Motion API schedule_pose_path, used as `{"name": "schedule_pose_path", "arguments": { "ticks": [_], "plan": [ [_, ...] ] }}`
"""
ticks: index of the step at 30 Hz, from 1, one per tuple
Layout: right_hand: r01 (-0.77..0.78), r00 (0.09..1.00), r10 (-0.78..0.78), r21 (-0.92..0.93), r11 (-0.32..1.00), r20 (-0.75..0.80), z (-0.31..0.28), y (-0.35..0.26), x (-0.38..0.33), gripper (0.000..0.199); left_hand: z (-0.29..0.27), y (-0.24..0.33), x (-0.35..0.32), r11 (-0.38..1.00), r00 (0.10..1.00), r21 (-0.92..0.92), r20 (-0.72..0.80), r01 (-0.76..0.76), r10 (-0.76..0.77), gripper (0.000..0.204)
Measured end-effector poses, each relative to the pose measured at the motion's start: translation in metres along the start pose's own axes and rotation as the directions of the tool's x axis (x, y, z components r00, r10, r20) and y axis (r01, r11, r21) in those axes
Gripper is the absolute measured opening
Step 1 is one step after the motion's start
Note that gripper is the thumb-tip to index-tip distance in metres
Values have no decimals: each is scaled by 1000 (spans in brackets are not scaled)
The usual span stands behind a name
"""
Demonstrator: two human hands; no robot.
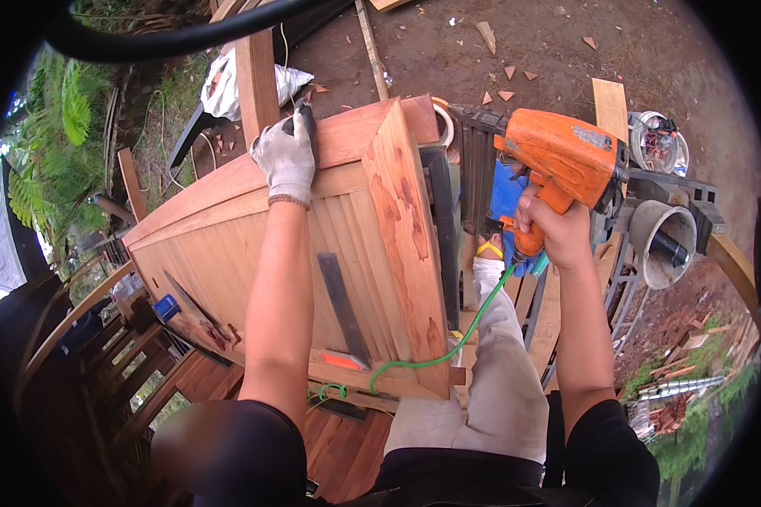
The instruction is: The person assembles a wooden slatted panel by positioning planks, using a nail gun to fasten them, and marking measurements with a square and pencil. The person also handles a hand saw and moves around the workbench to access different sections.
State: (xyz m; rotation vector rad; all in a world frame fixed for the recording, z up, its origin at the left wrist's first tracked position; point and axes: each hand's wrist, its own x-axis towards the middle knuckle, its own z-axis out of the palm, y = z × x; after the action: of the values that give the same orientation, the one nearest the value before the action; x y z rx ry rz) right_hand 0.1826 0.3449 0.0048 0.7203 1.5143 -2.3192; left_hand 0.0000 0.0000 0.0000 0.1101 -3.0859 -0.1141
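A framed wooden panel [237, 253] with a slatted face lies in front of me. My left hand [287, 160], in a pale glove with dark fingertips, is closed over its far rail, the fingers curled across the edge. My right hand [560, 226], bare, grips the handle of an orange nail gun [562, 145]. The gun is held up beyond the panel's right side, its dark magazine toward the panel; whether its nose touches wood is hidden. A green air hose [480, 317] runs from the handle across the panel's near right corner.
On the panel lie a dark flat blade with an orange end [344, 359], a long pointed tool [196, 306] and a small blue box [166, 307]. Buckets [664, 241] stand at right. A timber post [256, 84] rises beyond the far rail. Wood offcuts [506, 95] litter the dirt.
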Motion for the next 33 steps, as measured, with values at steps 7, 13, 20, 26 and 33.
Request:
{"name": "schedule_pose_path", "arguments": {
  "ticks": [7, 13, 20, 26, 33],
  "plan": [
    [-84, 995, 85, -43, 996, 43, 17, 20, 22, 31, 3, -3, -8, 981, 998, -189, -53, -48, 39, 46],
    [-20, 1000, 20, -34, 999, 2, 20, 32, 28, 22, 0, -4, -7, 980, 997, -187, -36, -66, 61, 43],
    [-51, 995, 43, -93, 994, -91, 16, 41, 1, 5, -1, 77, -7, 982, 956, -135, 246, -128, 159, 48],
    [-31, 990, 23, -57, 998, -140, 4, 56, -10, 13, 4, 99, -15, 974, 988, -188, 63, -127, 141, 51],
    [61, 992, -62, -18, 998, -112, 8, 68, -8, 14, 14, 87, -16, 929, 979, -316, -1, -195, 205, 46]
  ]
}}
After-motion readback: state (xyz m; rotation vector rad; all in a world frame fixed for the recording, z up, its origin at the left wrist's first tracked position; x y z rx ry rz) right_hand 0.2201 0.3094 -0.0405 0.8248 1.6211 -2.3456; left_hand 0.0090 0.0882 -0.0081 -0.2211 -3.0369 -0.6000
